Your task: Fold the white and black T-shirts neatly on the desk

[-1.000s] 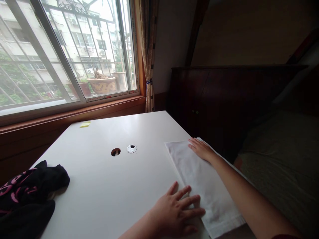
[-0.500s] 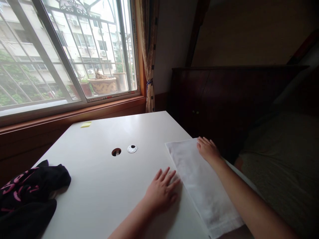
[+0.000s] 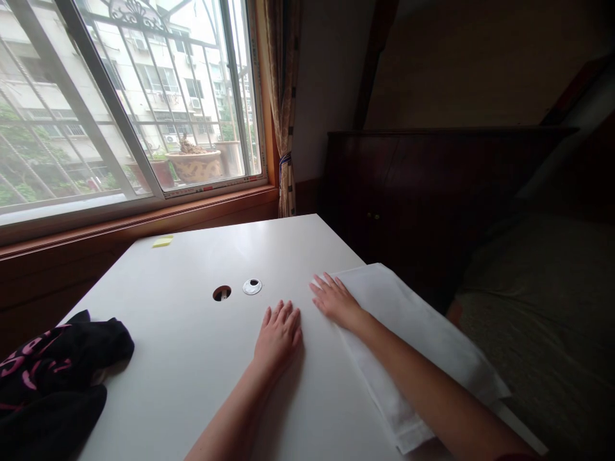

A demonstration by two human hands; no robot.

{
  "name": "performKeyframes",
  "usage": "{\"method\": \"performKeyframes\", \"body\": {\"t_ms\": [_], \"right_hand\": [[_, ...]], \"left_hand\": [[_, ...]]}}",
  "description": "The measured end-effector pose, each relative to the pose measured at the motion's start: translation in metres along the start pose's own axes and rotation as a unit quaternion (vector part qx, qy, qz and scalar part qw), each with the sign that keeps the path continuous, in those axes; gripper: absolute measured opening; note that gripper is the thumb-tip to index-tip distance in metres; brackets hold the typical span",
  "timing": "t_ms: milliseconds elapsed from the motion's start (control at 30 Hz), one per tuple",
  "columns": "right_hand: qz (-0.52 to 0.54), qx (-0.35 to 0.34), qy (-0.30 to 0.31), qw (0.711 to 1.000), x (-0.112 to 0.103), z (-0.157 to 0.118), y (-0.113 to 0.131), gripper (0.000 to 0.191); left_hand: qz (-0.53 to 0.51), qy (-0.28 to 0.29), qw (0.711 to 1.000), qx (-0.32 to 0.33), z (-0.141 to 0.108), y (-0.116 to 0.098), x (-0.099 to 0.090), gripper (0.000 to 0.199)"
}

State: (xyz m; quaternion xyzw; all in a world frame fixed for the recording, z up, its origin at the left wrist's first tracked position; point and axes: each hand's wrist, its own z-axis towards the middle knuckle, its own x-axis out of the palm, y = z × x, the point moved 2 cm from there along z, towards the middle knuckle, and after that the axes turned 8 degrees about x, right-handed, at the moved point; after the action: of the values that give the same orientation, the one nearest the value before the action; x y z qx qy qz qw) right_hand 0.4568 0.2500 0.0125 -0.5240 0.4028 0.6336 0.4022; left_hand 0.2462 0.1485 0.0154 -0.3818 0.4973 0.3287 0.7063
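Note:
A folded white cloth (image 3: 408, 314) lies along the right edge of the white table (image 3: 192, 358). On the cloth's far left corner rests my right hand (image 3: 336, 301), flat with its fingers spread, and my forearm crosses over the cloth. My left hand (image 3: 279, 333) is palm down over the bare tabletop, to the left of the cloth and apart from it. Its fingers are stretched out, and nothing is held in either hand.
Crumpled black fabric with pink lettering (image 3: 62, 365) lies at the table's left. A round hole (image 3: 221, 293) and a round grommet cover (image 3: 252, 286) are in the tabletop. A yellow paper slip (image 3: 162, 241) lies near the far edge, below the window (image 3: 144, 96).
My right hand has moved left across the cloth, from its far right side to its left corner. My left hand has shifted left and farther away over the table.

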Motion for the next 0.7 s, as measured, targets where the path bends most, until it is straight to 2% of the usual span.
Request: {"method": "performKeyframes", "body": {"t_ms": [100,200,267,300,400,533,600,700], "right_hand": [[0.024,-0.057,0.015,0.998,0.001,0.001,0.008,0.052],[0.14,-0.08,0.019,0.987,-0.006,0.006,-0.006,0.052],[0.229,-0.019,-0.015,0.973,-0.014,0.012,-0.031,0.049],[0.259,0.033,-0.04,0.964,-0.017,0.014,-0.048,0.047],[0.251,0.127,-0.07,0.957,-0.025,0.014,-0.101,0.047],[0.195,0.206,-0.104,0.953,-0.034,0.004,-0.165,0.047],[0.163,0.224,-0.112,0.954,-0.035,-0.001,-0.184,0.049],[0.116,0.231,-0.107,0.96,-0.034,-0.005,-0.191,0.051]], "left_hand": [[0.001,-0.004,1.0,0.0,0.0,0.0,0.001,0.048],[0.0,-0.003,1.0,0.002,0.0,0.001,0.001,0.048],[-0.002,0.0,1.0,0.004,0.0,0.001,0.001,0.049],[-0.003,0.0,1.0,0.005,0.0,0.001,0.001,0.049],[-0.006,0.001,1.0,0.005,0.001,0.001,0.0,0.049],[-0.011,0.0,1.0,0.003,0.001,0.001,0.0,0.048],[-0.013,-0.002,1.0,0.001,0.002,0.002,0.0,0.048],[-0.016,-0.005,1.0,-0.001,0.002,0.003,0.001,0.048]]}}
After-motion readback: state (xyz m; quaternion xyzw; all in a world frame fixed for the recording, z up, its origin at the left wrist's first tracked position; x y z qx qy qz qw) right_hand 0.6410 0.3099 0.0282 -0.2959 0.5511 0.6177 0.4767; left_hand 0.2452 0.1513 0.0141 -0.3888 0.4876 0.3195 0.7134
